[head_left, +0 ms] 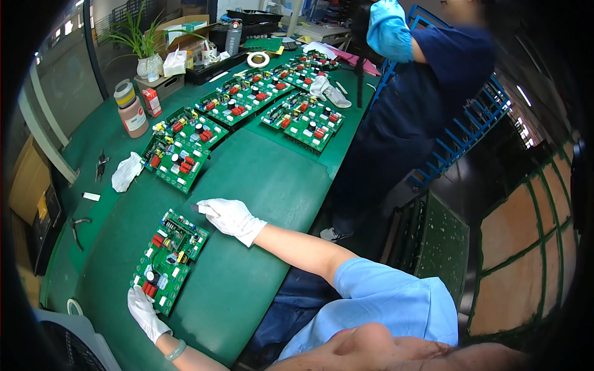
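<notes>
A green circuit board (168, 260) with red, black and white components lies on the green tabletop before me. My left hand (145, 314), in a white glove, grips the board's near left corner with its fingertips. Past the far right corner is my right hand (232, 219), also gloved in white. Its fingers are closed on a small flat grey piece (202, 209) with a dark end; its exact kind I cannot make out. That piece is held apart from the board. Just beyond stands another populated circuit board (184, 148).
Rows of circuit boards (244, 96) reach toward the far end. Left of them are a white cloth glove (127, 172), pliers (80, 232), cutters (101, 165), a pinkish bottle (131, 114) and a red-and-white box (151, 102). A person (402, 105) in dark clothing stands along the table's right edge.
</notes>
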The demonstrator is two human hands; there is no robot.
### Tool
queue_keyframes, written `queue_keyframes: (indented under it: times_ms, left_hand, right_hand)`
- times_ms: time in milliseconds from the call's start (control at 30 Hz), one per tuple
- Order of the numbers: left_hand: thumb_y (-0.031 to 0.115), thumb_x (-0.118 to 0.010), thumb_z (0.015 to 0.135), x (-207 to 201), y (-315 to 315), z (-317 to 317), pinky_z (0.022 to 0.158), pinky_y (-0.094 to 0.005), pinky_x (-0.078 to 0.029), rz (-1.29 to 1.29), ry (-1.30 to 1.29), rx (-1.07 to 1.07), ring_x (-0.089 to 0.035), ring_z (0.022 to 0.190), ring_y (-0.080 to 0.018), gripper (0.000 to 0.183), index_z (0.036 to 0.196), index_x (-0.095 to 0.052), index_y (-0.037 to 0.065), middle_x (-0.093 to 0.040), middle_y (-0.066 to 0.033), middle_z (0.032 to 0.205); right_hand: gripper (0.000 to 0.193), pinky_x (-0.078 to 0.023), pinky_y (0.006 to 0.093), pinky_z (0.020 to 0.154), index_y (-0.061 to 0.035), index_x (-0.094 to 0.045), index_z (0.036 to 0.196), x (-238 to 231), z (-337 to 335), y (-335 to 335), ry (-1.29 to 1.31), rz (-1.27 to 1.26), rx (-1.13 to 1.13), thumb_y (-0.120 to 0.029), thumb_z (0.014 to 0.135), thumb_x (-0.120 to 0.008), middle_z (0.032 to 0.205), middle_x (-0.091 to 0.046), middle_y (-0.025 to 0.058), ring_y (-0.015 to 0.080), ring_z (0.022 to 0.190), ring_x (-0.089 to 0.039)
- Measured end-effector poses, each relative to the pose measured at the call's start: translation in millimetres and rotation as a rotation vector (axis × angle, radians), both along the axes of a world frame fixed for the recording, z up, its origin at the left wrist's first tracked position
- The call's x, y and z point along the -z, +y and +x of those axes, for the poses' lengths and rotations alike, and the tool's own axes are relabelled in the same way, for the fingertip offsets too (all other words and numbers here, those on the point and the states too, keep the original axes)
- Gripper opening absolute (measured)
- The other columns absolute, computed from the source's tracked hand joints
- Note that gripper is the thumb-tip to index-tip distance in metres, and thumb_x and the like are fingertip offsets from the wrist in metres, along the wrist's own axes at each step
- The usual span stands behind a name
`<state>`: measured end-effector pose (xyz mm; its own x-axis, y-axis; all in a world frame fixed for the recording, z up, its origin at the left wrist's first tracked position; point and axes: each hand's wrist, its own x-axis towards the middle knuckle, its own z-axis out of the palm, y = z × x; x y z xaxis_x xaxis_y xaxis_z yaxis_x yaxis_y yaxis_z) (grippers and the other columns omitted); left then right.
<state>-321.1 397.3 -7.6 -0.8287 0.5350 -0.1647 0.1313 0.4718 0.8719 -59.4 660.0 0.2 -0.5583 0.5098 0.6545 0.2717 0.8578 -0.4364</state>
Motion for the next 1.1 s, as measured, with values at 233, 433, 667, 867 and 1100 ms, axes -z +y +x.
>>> queue_keyframes:
  times_ms: [233,433,667,867,1100]
  left_hand:
    - [0.045,-0.051,0.097,-12.4,2.7,8.4,0.042,-0.0233,-0.038,-0.006,-0.018,-0.003,-0.049,0.060,-0.0095,0.054,0.120,-0.055,-0.004,-0.053,-0.0022,0.079]
    - [0.046,-0.052,0.096,-6.3,3.1,6.7,0.042,-0.0234,-0.038,0.015,-0.013,-0.037,-0.049,0.061,-0.0092,0.059,0.126,-0.052,-0.005,-0.054,-0.0024,0.080]
    - [0.045,-0.052,0.097,-1.8,-1.0,6.7,0.043,-0.0243,-0.038,0.041,0.001,-0.033,-0.047,0.061,-0.0090,0.056,0.124,-0.053,-0.004,-0.052,-0.0012,0.078]
    - [0.043,-0.052,0.097,-2.3,-1.8,7.1,0.043,-0.0240,-0.037,0.065,0.029,-0.024,-0.046,0.061,-0.0083,0.053,0.122,-0.054,-0.003,-0.049,0.0001,0.075]
    - [0.045,-0.054,0.096,-7.1,-0.1,15.0,0.044,-0.0231,-0.037,0.104,0.011,-0.059,-0.047,0.063,-0.0077,0.055,0.122,-0.054,-0.004,-0.049,0.0006,0.076]
  right_hand:
    - [0.028,-0.056,0.0353,0.074,-0.0165,-0.062,0.115,-2.0,2.6,0.3,-0.067,-0.021,0.014,-0.013,0.087,-0.058,0.108,-0.067,0.0036,0.0248,0.092,-0.067]
    - [0.027,-0.056,0.0356,0.073,-0.0155,-0.062,0.113,-0.6,1.6,0.8,-0.058,-0.016,0.022,-0.013,0.086,-0.060,0.106,-0.068,0.0038,0.0255,0.090,-0.067]
    - [0.021,-0.053,0.0406,0.070,-0.0158,-0.061,0.109,-1.0,-0.1,-1.6,0.012,-0.099,0.016,-0.018,0.090,-0.055,0.097,-0.066,0.0081,0.0317,0.084,-0.065]
    - [0.022,-0.054,0.0391,0.071,-0.0152,-0.062,0.109,-4.9,1.0,-2.0,-0.012,-0.104,0.016,-0.016,0.088,-0.058,0.100,-0.067,0.0071,0.0302,0.086,-0.065]
    - [0.026,-0.056,0.0352,0.073,-0.0155,-0.062,0.110,-0.8,1.0,0.7,-0.056,-0.032,0.029,-0.011,0.085,-0.063,0.105,-0.068,0.0044,0.0257,0.089,-0.068]
